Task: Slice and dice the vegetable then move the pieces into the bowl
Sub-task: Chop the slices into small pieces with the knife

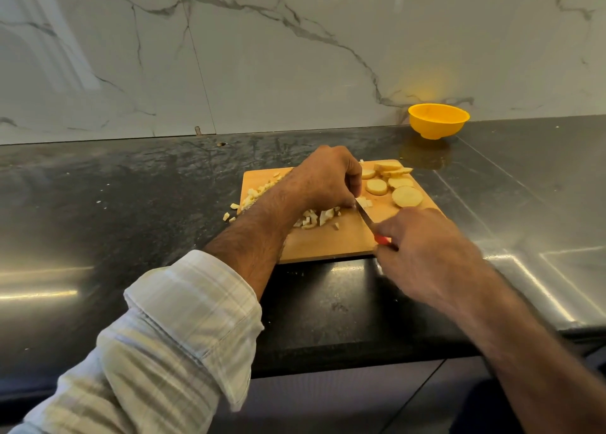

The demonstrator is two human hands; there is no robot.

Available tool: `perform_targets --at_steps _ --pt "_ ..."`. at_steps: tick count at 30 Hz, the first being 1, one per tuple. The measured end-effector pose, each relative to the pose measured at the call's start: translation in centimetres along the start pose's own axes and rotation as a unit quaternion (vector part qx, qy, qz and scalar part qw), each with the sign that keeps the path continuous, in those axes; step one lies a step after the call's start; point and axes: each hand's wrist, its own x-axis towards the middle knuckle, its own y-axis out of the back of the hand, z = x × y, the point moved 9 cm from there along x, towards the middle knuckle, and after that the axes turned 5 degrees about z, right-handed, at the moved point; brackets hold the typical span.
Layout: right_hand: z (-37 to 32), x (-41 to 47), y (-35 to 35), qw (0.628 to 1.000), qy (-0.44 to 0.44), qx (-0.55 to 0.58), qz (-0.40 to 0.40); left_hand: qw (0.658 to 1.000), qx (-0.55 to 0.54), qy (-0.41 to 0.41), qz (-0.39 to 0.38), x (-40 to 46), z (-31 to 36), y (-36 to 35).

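Vegetable slices [407,196], pale yellow rounds, lie on the far right part of a wooden cutting board [328,243] that rests on the dark bench [131,187]. Several slices overlap near the board's far right corner; the largest round lies flat nearest the right edge. Diced pieces [313,218] form a loose heap at the board's middle, and a second band of diced pieces runs along the board's left edge, with a few lying off the board on the bench.

Left hand [323,177], fingers curled downward, presses on a small piece [364,202] of vegetable at the board's centre; the fingertips touch the piece just beside the blade. Whether the fingers wrap the piece or only press on it cannot be told.

Right hand [423,250] grips the red handle of a knife [369,218], fingers closed round it. The blade angles from the handle toward the left hand, its tip meeting the board beside the left fingertips, between the diced heap and the small piece.

Yellow bowl [438,120] stands upright on the bench against the marble wall [262,56], well apart from both hands, beyond the board's far right corner. A rolled checked sleeve [183,318] covers the left forearm.
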Motion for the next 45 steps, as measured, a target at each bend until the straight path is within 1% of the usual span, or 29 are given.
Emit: perform_targets --at_steps 2,4,7,10,14,18,23,27,28,31,33,35,37,39,43,45 --pt "1.1 -0.8 1.1 0.999 -0.015 0.027 0.034 0.999 -0.019 -0.009 0.025 -0.1 -0.1 0.8" --pt "2.0 -0.8 1.6 0.997 -0.037 0.032 0.056 0.995 -0.035 -0.023 0.087 -0.1 -0.4 2.3" --pt "2.2 -0.3 1.0 0.996 -0.052 0.03 0.058 0.985 -0.03 -0.032 0.169 -0.2 -1.4 4.2" --pt "1.3 0.5 0.1 0.998 -0.047 0.031 0.04 0.978 -0.012 -0.025 0.206 -0.2 -2.0 4.8" --pt "-0.5 1.7 -0.6 0.998 -0.03 0.036 0.036 0.974 0.004 -0.017 0.226 -0.1 -2.5 5.2" --pt "-2.0 2.4 -1.3 0.998 -0.004 0.048 0.042 0.973 0.019 -0.009 0.229 0.0 -3.0 5.1" --pt "-1.6 2.6 0.5 0.994 0.016 0.053 0.091 0.973 0.02 -0.002 0.23 0.3 -3.4 5.1" --pt "-0.7 2.8 -0.2 0.996 0.017 0.079 0.046 0.975 0.027 -0.008 0.22 0.3 -3.1 4.5" --pt "-0.4 2.8 0.0 0.994 0.018 0.093 0.054 0.975 0.026 -0.006 0.221 0.4 -3.3 4.5" --pt "1.5 2.5 1.5 0.985 0.01 0.126 0.12 0.973 0.028 -0.01 0.228 0.3 -3.0 4.3" --pt "2.9 1.9 1.7 0.981 -0.009 0.134 0.143 0.979 0.056 -0.028 0.195 0.5 -2.0 3.1" --pt "3.8 1.1 1.0 0.978 -0.022 0.143 0.153 0.986 0.114 -0.041 0.118 0.8 -0.8 0.7" --pt "4.5 0.4 0.5 0.975 -0.035 0.155 0.156 0.984 0.164 -0.05 0.045 1.2 0.2 -1.5" --pt "4.8 0.2 0.5 0.972 -0.046 0.171 0.157 0.98 0.191 -0.054 0.0 1.6 0.6 -2.8" --pt "5.0 -0.5 0.7 0.967 -0.054 0.179 0.172 0.979 0.192 -0.053 -0.035 2.2 1.0 -3.9" --pt "5.1 -1.2 0.7 0.969 -0.052 0.176 0.164 0.979 0.188 -0.058 -0.044 2.4 1.4 -4.4"
